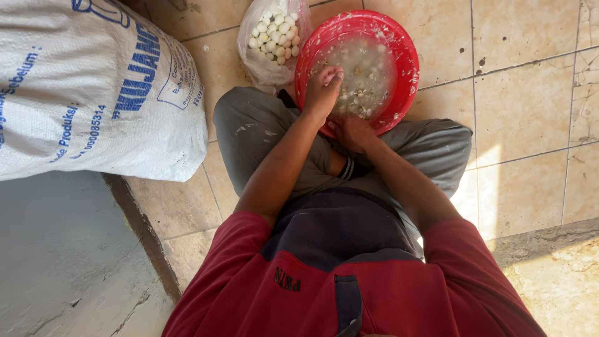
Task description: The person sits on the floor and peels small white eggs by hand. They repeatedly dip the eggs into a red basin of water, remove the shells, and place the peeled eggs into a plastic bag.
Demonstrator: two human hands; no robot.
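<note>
We look straight down from our own head, close over our lap, the basin (399, 37) and tiled floor (524, 106).

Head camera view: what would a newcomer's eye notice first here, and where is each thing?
The bright red basin of cloudy water and small pale pieces stands out at top centre, with the left hand dipped in and the right hand at its near rim. Beside it, to the left, sits a clear bag of small white eggs. A big white woven sack fills the upper left.
</note>
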